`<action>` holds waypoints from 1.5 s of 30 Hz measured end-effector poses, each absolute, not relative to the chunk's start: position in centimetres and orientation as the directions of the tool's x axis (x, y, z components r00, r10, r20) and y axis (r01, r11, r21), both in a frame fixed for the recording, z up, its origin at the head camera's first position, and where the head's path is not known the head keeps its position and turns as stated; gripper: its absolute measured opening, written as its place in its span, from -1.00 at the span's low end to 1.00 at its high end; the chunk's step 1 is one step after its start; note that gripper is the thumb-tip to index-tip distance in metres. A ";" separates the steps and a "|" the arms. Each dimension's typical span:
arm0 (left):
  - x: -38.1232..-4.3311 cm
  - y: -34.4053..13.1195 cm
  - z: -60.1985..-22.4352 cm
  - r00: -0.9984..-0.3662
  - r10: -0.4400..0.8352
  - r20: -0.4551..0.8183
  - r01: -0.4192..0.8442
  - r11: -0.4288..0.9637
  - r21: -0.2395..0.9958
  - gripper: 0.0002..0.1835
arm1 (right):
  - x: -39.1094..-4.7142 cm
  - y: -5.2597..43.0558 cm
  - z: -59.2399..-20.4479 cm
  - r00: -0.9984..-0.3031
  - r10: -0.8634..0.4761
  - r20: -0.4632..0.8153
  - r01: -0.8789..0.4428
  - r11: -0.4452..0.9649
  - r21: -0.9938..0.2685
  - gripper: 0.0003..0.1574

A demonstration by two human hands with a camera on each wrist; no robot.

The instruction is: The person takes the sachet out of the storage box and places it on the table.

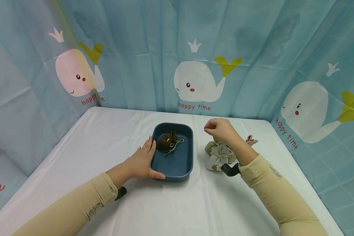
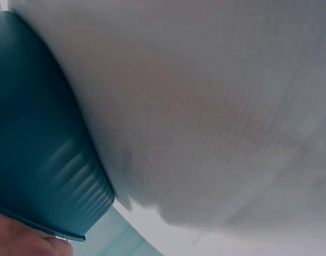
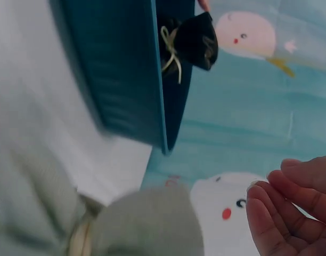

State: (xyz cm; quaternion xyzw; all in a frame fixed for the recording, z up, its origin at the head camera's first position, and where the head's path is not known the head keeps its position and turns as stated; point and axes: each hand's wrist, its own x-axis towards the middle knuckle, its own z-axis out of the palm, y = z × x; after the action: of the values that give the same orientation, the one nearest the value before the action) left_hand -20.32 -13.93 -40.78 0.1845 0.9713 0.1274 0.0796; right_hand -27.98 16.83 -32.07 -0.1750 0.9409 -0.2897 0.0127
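A dark blue rectangular tub (image 1: 178, 164) stands on the table, with a brown drawstring pouch (image 1: 164, 143) lying in its far left part. My left hand (image 1: 140, 162) rests on the tub's left side, fingers straight along the rim and thumb at the front edge. To the right of the tub, my right hand (image 1: 222, 130) hovers above a group of drawstring pouches, its fingers loosely bent and nothing between them. Among these are a pale patterned pouch (image 1: 219, 157) and an olive one (image 1: 209, 148); my right forearm partly hides the group. The right wrist view shows the fingers (image 3: 280, 213) apart from the pouches.
A pinkish pouch top (image 1: 251, 140) pokes out beyond the right forearm. The white tablecloth (image 1: 106, 141) covers the table. A blue curtain (image 1: 129, 65) with whale prints closes off the back and both sides. Dark wrist mounts (image 1: 230, 169) sit under the sleeves.
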 end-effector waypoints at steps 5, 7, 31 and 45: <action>-20.3 -13.9 -40.7 -0.918 0.382 -0.107 0.342 0.898 0.276 0.50 | -28.8 15.0 -32.2 -0.938 -0.340 0.069 -0.319 0.769 -0.553 -0.86; -20.4 -13.9 -40.7 -0.918 0.382 -0.109 0.341 0.898 0.276 0.50 | -29.0 14.3 -32.1 -0.936 -0.341 0.086 -0.330 0.766 -0.552 -0.86; -20.3 -13.9 -40.6 -0.918 0.384 -0.101 0.342 0.893 0.292 0.50 | -31.1 7.7 -33.5 -0.902 -0.430 0.045 -0.379 0.736 -0.561 -0.85; -20.2 -13.9 -40.5 -0.915 0.389 -0.106 0.345 0.893 0.290 0.52 | -31.8 6.5 -34.5 -0.831 -0.554 -0.046 -0.452 0.721 -0.525 -0.67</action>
State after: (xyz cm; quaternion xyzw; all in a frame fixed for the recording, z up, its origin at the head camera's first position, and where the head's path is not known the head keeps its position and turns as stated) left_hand -20.20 -13.93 -40.54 0.1893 0.9694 0.1339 0.0808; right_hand -31.76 6.46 -34.53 -0.2725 0.9223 -0.2552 0.1003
